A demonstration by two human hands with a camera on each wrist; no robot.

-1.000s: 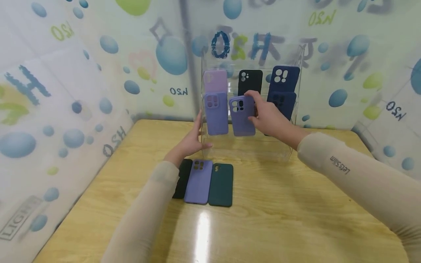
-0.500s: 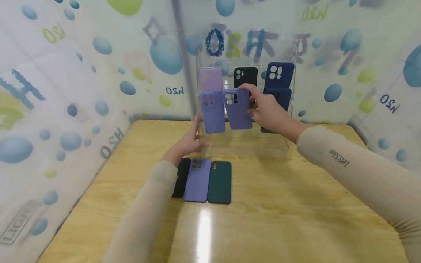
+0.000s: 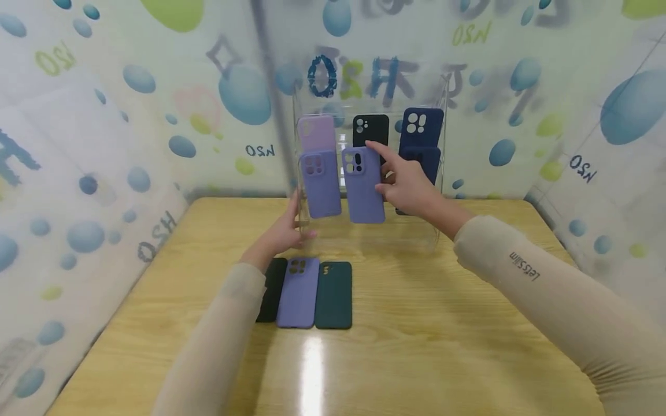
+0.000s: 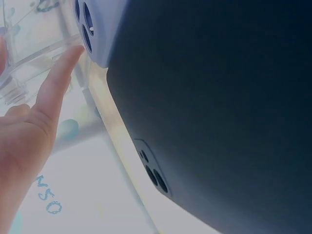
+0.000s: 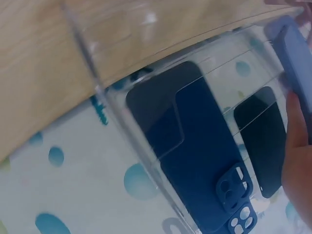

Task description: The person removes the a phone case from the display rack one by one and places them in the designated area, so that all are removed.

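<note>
In the head view my right hand [image 3: 413, 185] pinches a lavender phone case [image 3: 366, 193] by its right side and top corner. The case stands nearly upright at the lower middle of a clear display stand [image 3: 374, 240], in front of a black phone case [image 3: 370, 130]. My left hand [image 3: 278, 234] holds the stand's left side, thumb in front and the other fingers along the side. A second lavender case [image 3: 324, 193] sits to the left, below a pink-lilac case [image 3: 316, 132]. Dark blue cases [image 3: 422, 130] overlap at the right; the right wrist view shows one blue case [image 5: 200, 141] large behind clear plastic.
On the wooden table [image 3: 432, 341], before the stand, lie a dark green case [image 3: 334, 297], a lavender case [image 3: 299, 294] and a black case [image 3: 272, 294], partly hidden by the left wrist. A patterned wall [image 3: 244, 110] rises close behind the stand.
The lavender case in my right hand rises slightly, then comes down lower on the stand and straightens. My left hand stays at the stand's side. The head view shifts.
</note>
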